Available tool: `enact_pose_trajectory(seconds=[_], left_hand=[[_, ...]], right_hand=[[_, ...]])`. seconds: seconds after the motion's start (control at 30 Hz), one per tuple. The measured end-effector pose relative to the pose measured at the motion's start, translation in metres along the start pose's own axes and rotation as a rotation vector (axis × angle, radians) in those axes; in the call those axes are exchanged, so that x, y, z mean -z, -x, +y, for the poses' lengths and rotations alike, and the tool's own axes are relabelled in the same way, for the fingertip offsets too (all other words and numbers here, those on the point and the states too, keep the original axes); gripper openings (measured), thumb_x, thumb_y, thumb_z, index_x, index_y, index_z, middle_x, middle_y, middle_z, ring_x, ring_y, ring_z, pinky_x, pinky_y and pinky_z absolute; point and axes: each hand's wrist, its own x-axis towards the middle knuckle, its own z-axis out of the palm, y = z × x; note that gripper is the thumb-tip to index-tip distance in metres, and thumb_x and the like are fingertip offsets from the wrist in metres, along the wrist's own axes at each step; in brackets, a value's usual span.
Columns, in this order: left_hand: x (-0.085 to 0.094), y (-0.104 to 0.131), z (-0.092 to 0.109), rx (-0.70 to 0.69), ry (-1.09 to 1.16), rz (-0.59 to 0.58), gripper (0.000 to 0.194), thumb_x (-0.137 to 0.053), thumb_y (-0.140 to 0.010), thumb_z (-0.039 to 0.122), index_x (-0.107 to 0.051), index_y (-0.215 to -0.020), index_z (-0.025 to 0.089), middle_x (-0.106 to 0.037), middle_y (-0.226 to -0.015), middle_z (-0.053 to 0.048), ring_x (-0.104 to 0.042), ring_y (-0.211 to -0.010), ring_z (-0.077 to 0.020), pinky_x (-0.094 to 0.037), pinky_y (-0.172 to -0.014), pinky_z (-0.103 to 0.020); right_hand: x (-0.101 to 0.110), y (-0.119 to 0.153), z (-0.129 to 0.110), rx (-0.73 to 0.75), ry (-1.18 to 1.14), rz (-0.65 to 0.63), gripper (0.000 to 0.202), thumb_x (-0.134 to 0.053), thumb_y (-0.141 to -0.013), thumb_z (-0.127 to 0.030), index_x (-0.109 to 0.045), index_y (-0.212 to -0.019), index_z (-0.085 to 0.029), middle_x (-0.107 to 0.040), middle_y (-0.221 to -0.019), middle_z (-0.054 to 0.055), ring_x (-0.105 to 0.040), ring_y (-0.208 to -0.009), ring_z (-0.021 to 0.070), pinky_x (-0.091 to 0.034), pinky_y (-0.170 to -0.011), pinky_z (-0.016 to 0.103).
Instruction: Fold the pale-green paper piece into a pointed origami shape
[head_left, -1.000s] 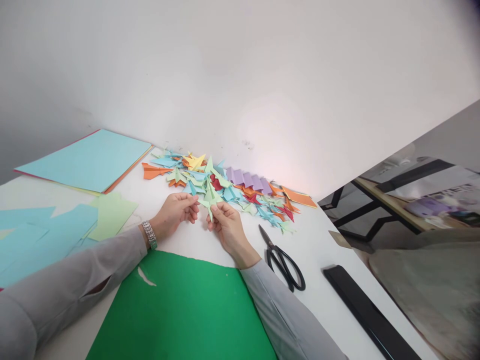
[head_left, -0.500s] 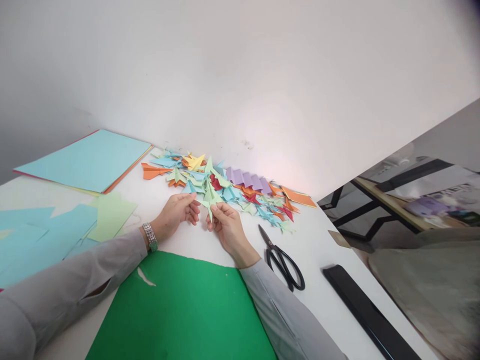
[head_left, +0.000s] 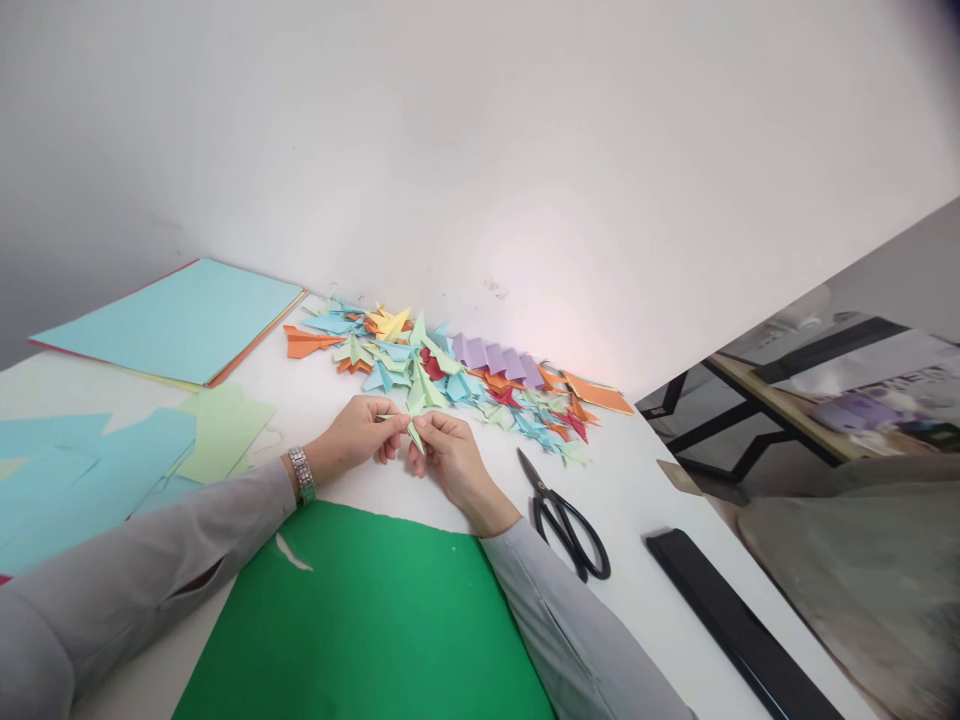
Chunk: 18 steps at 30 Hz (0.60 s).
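A small light green folded paper [head_left: 415, 436] is held between both hands above the white table, its pointed end toward me. My left hand [head_left: 363, 430], with a metal watch at the wrist, pinches it from the left, fingers curled. My right hand [head_left: 453, 455] grips its right side between thumb and fingers. Just beyond the hands lies a pile of small folded paper planes [head_left: 390, 352] in blue, green, orange, yellow and red. A purple pleated paper [head_left: 496, 360] rests on the pile.
Black-handled scissors [head_left: 564, 515] lie right of my right hand, with a long black object [head_left: 739, 625] farther right. A green mat [head_left: 364, 620] lies nearest me. Blue sheets [head_left: 142, 460] and a stack of coloured paper [head_left: 172, 320] are at the left; a wall rises behind.
My left hand has moved right and closed on the folded paper, which now has both hands on it. Its point has turned slightly. My right hand has hardly moved.
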Motion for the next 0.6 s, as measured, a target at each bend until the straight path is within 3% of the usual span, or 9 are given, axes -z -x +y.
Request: enact_pose_trajectory(seconds=[0.17,0.43,0.6], left_hand=[[-0.0004,0.0019,0.0031,-0.017,0.015,-0.005,0.033,-0.069,-0.074,0.035,-0.053,-0.053,0.015,-0.056,-0.044,0.000,-0.052,-0.037,-0.0093,-0.043,-0.039,-0.021],[-0.0006,0.0018,0.0005,-0.030,0.077,0.031,0.030,-0.079,-0.062,0.037,-0.060,-0.065,0.014,-0.062,-0.052,-0.001,-0.055,-0.042,-0.0104,-0.045,-0.040,-0.022],[0.0019,-0.0004,-0.0019,-0.010,0.111,0.024,0.028,-0.077,-0.064,0.036,-0.060,-0.065,0.014,-0.061,-0.051,0.000,-0.055,-0.043,-0.0102,-0.045,-0.042,-0.021]], right_hand=[[-0.0003,0.0006,-0.0001,0.022,0.024,0.004,0.033,-0.075,-0.069,-0.044,-0.059,-0.061,-0.016,-0.061,-0.046,-0.002,-0.048,-0.031,0.0084,-0.035,-0.032,0.018],[-0.0016,0.0016,-0.0026,0.051,-0.028,0.013,0.036,-0.068,-0.074,-0.049,-0.056,-0.061,-0.018,-0.058,-0.046,-0.002,-0.054,-0.034,0.0121,-0.042,-0.036,0.022],[0.0000,0.0027,-0.0013,0.056,-0.028,-0.019,0.026,-0.070,-0.072,-0.038,-0.058,-0.062,-0.018,-0.062,-0.050,-0.001,-0.055,-0.036,0.0122,-0.044,-0.038,0.023]])
